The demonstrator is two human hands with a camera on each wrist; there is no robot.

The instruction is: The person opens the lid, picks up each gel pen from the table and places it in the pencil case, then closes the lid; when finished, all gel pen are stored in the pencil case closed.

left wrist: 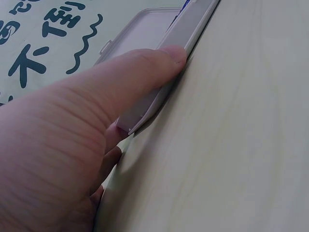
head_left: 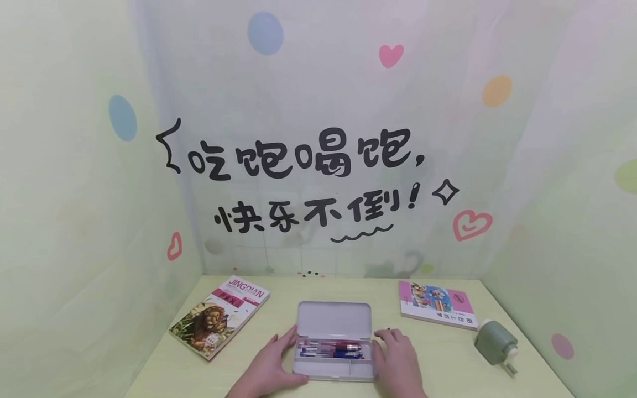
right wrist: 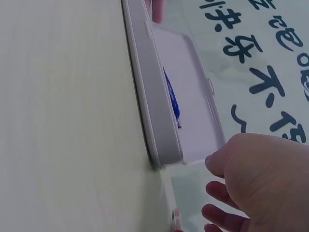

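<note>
Left grip (head_left: 271,365): holds one pencil case (head_left: 320,368) | right grip (head_left: 398,362): loose, beside it | two books (head_left: 221,318)

Count: 1 pencil case (head_left: 334,320) lower centre, pens (head_left: 348,355) inside overlapping, number unclear; 2 books (head_left: 219,318) (head_left: 438,303); 1 grey-green object (head_left: 492,341) lower right.

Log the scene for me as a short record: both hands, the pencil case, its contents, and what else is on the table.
Left hand: left hand grips the case's left end, thumb against the front
Right hand: right hand beside the right end; contact unclear
Case: pencil case flat on the table, lid open
Contents: pens, red and blue, in the rear compartment
Far left: lion-cover book
Far right: pink-edged book; grey-green object, possibly a sharpener
</note>
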